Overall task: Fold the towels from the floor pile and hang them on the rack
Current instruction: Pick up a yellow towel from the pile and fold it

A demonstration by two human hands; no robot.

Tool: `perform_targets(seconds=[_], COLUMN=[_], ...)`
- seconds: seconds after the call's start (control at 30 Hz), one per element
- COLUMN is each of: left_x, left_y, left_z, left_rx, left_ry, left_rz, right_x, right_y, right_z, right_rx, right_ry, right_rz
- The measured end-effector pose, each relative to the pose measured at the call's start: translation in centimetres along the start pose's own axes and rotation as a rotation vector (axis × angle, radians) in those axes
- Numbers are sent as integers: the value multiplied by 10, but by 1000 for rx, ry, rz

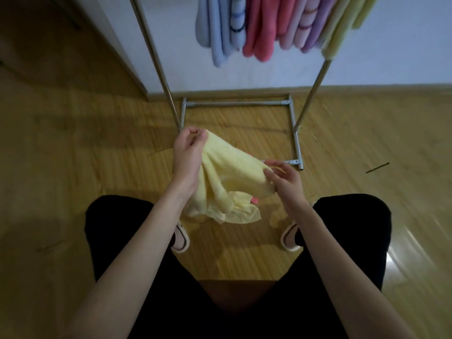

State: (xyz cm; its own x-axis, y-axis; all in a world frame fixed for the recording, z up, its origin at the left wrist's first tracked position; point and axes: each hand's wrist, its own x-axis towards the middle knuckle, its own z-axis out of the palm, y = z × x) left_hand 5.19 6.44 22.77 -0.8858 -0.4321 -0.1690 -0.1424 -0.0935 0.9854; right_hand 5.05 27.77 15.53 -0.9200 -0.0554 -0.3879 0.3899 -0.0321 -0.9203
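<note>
A pale yellow towel [227, 174] hangs crumpled between my hands, above the floor in front of my knees. My left hand [187, 152] pinches its upper left corner at the far end. My right hand [285, 179] pinches the towel's right edge, lower and nearer to me. A small bit of pink cloth [254, 199] shows under the towel's lower edge. The metal rack [297, 143] stands just beyond, with several folded towels [259, 28] in blue, pink, lilac and yellow hung over its top.
The rack's base frame [237, 103] lies on the wooden floor [97, 155] against the white wall [391, 57]. My slippered feet [181, 238] are planted below the towel. A white cabinet corner [137, 77] stands at the left.
</note>
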Motion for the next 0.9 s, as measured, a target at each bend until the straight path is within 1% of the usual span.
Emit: perform_targets(seconds=[0.1,0.2,0.33,0.4,0.47,0.53,0.63,0.77,0.8,0.83,0.9], left_x=[-16,-33,-53,-60,-65,-69,-71,-66,-63,-61,-54], left_y=[40,75,108,119,127,132,139,140,139,139,137], left_z=[6,11,10,8,5,3,2,-1,-1,-1,1], left_rx=[-171,-252,-286,-280,-250,-236,-180,83,142,192,269], left_ry=[-25,-85,-141,-157,-164,-166,-168,-121,-117,-119,-139], left_rz=[-54,-40,-11,-11,-9,-3,44,198,243,288,372], right_x=[-18,-37,-53,-58,-61,-63,-63,-67,-69,-72,-80], right_y=[-10,-17,-16,-15,-20,-29,-49,-79,-87,-95,-113], right_z=[0,4,10,13,13,7,-7,-23,-25,-27,-27], right_rx=[106,168,91,-9,-90,-52,75,268,268,220,-62], right_ry=[-43,-116,-321,-393,-390,-372,-359,-360,-337,-301,-199], right_rz=[-6,-16,22,-30,-88,-98,-73,-53,-66,-110,-307])
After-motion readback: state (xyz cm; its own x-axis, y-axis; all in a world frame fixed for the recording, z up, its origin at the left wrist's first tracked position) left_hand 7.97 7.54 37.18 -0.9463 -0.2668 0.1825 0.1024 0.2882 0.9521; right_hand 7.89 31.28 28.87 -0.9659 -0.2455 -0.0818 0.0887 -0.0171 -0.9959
